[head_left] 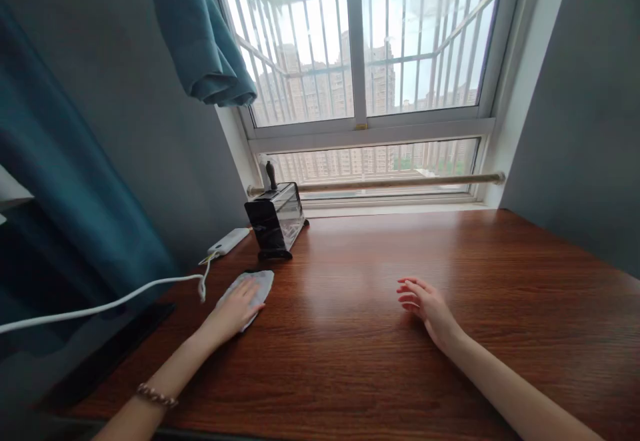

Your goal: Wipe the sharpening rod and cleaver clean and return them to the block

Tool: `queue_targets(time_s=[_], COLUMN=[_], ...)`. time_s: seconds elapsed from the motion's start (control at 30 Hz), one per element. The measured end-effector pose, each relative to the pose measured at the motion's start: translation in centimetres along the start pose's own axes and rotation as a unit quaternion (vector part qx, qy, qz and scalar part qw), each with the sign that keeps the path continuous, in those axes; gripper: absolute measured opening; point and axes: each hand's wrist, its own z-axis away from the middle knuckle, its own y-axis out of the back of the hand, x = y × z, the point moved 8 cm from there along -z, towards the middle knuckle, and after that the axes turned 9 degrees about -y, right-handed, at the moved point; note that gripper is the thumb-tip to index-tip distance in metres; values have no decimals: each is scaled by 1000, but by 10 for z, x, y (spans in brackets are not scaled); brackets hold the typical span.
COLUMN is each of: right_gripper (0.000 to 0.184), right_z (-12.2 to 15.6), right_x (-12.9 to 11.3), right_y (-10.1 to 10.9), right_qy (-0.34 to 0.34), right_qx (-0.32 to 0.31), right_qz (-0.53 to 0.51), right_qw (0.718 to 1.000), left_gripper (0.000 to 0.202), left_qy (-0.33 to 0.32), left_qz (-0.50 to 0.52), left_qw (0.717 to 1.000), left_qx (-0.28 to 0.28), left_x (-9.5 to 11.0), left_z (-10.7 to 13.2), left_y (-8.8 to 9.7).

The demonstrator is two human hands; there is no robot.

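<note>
Here, resting a flat, open left hand on a gray cloth on the brown table, near a black box; holding the right hand half-curled, with nothing in it.

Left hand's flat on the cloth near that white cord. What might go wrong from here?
The left hand and cloth lie close to the white cord, so a sideways sweep could snag it. The black-framed box stands just beyond the cloth, so a forward push might bump it.
</note>
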Motion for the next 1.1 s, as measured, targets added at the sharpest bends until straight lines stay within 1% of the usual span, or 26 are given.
queue_targets(time_s=[0.03,0.07,0.1,0.13,0.2,0.3,0.4,0.47,0.57,0.63,0.67,0.7,0.73,0.77,0.83,0.9,0.97,1.03,1.1], right_gripper=[30,31,33,34,37,41,43,44,40,36,33,31,29,27,26,28,36,44,46], right_z=[3,6,8,9,9,7,5,3,3,6,8,11,13,15,19,20,19,14,8], right_x=[1,1,0,-1,-3,-7,-12,-16,-28,-39,-44,-48,-51,-51,-46,-33,-16,-2,8], right_y=[-7,-12,-15,-17,-18,-15,-11,-5,7,14,15,14,11,6,-6,-19,-26,-27,-22], right_qy=[0,2,5,9,19,38,73,108,172,218,240,259,275,288,304,308,301,284,262], right_qx=[-11,-20,-27,-31,-34,-26,-7,12,57,92,105,110,108,97,63,27,6,1,17], right_qz=[11,22,33,43,62,90,126,155,207,250,274,300,328,357,415,470,518,562,598], right_qw=[1000,1000,999,999,997,995,989,982,961,939,925,911,897,883,855,827,801,777,758], left_gripper=[49,50,53,57,64,61,56,50,36,33,32,32,32,32,34,37,41,40,38], left_qy=[15,25,32,35,32,14,-4,-14,-25,-35,-39,-43,-44,-43,-33,-12,25,72,118], left_qz=[0,3,8,13,32,89,165,223,314,360,373,381,382,377,353,309,250,186,131], left_qw=[1000,1000,999,999,999,995,984,973,949,932,927,924,923,923,928,933,934,929,920], left_qx=[-6,-12,-17,-21,-27,-47,-59,-56,-28,-12,1,14,33,57,114,182,253,313,349], left_x=[-7,-9,-7,0,24,77,140,184,246,277,286,291,291,286,262,225,180,134,92], left_z=[4,8,10,10,7,-7,-29,-45,-70,-84,-90,-95,-99,-102,-105,-105,-103,-100,-98], left_y=[-3,-7,-13,-19,-34,-61,-92,-112,-136,-146,-148,-147,-143,-137,-119,-94,-66,-38,-13])
